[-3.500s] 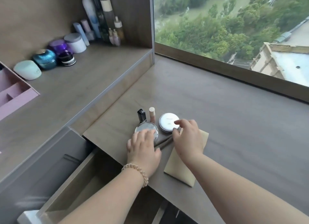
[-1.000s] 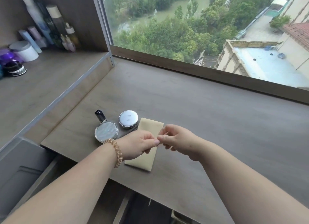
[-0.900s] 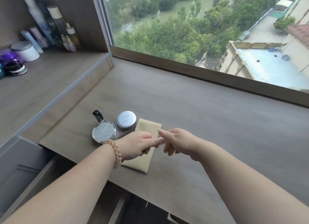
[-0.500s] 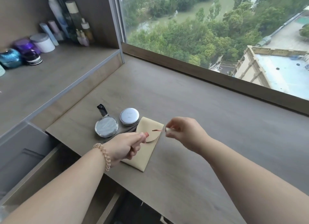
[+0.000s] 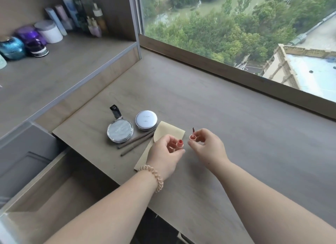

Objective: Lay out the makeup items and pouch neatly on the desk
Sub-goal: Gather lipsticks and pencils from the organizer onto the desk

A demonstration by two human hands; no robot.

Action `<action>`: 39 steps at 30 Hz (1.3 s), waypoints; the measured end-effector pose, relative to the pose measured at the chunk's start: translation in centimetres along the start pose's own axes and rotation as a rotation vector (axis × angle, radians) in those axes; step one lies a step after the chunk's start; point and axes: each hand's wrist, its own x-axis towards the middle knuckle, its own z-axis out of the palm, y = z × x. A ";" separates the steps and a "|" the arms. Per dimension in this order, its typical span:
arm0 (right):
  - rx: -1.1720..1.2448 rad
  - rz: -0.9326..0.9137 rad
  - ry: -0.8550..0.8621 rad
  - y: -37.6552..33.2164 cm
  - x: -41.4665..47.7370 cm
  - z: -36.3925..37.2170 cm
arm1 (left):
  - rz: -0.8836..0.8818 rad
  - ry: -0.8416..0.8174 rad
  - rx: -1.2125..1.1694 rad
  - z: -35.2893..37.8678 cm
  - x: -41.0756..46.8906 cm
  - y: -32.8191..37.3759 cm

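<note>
1. The left hand point(image 5: 163, 156) curls thumb and fingers round a small lip gloss tube point(image 5: 180, 143), whose open red mouth faces up.
2. The right hand point(image 5: 207, 149) pinches the tube's cap point(image 5: 192, 137) between thumb and fingertips. The applicator wand point(image 5: 193, 130) points away from the person. Cap and tube sit just apart.
3. The beige pouch point(image 5: 170, 131) lies flat on the desk point(image 5: 236, 134), partly hidden under the left hand.
4. Left of the pouch lie two brown pencils point(image 5: 135, 141). Just beyond them are a silver compact point(image 5: 120, 131), a white compact point(image 5: 146, 120) and a black tube point(image 5: 115, 111).
</note>
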 end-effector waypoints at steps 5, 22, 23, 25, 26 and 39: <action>-0.239 -0.037 -0.005 1.2 0.3 0.7 | 0.074 -0.002 0.286 1.0 -0.3 -0.6; -0.075 -0.124 -0.203 1.1 -1.4 -2.4 | 0.130 -0.075 0.326 0.1 -0.5 -0.5; -0.009 -0.148 -0.197 0.7 -1.5 -2.9 | 0.138 -0.093 0.297 -0.7 -0.6 -0.3; 0.065 -0.209 -0.173 -0.5 -1.6 -3.4 | 0.153 -0.088 0.234 -2.3 -0.6 0.0; 0.085 -0.236 -0.147 -1.3 -1.4 -3.4 | 0.150 -0.061 0.201 -3.2 -0.5 0.1; -0.082 -0.291 -0.054 -15.1 2.3 10.6 | -0.016 0.273 0.156 -16.6 2.2 -3.4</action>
